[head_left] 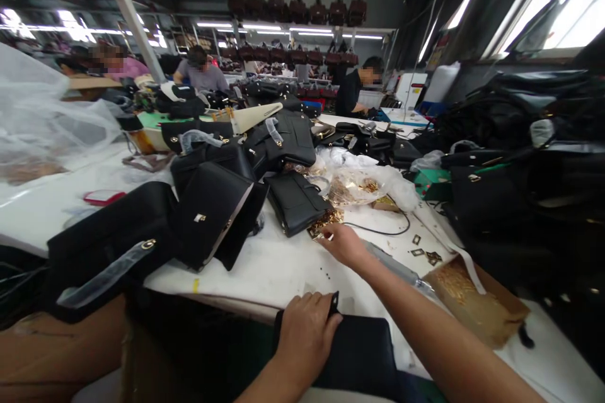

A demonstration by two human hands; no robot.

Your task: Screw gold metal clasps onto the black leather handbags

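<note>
My left hand (309,330) is closed on the upper edge of a black bag (362,352) at the table's front edge, its thumb pressed near a small black tab. Farther forward, my right hand (343,244) reaches to a heap of small gold metal pieces (333,217) on the white table (278,271). Its thumb and forefinger are pinched together at the edge of the heap; what is between them is too small to make out. Just behind the heap lies a small black handbag (295,201).
Black bags (212,214) stand on the left of the table. At the right are a cardboard box (477,302) with small gold parts, loose metal frames (417,252), a black cord (382,231) and piled black bags (496,201). A person (357,88) works farther back.
</note>
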